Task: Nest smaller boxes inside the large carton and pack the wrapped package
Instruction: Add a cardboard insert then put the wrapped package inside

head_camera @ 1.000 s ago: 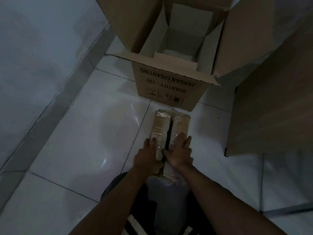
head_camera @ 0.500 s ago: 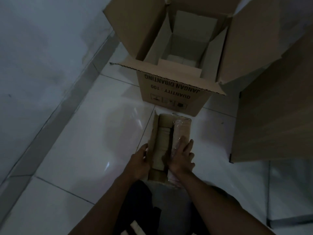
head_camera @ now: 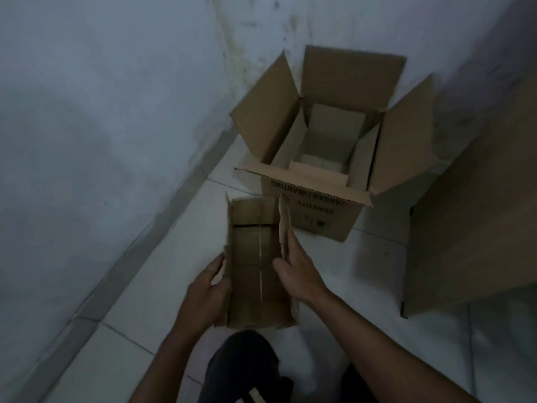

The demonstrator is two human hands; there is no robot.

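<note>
A long narrow cardboard box (head_camera: 255, 266) lies open-side up on the white floor in front of me, its flaps spread. My left hand (head_camera: 207, 295) grips its left wall. My right hand (head_camera: 296, 271) holds its right flap, thumb inside the box. Beyond it stands the large carton (head_camera: 316, 205) with printed text, all flaps open. A smaller open box (head_camera: 334, 132) sits nested inside it, with something pale at its bottom. I cannot make out the wrapped package in the dim light.
A wooden board or cabinet side (head_camera: 476, 222) stands to the right of the carton. A grey wall (head_camera: 101, 112) with a skirting strip runs along the left. My knees (head_camera: 244, 365) are at the bottom of the view.
The flaps of the long box, pressed together a second ago, now stand spread with the inside showing. My view has shifted, so the carton appears farther right.
</note>
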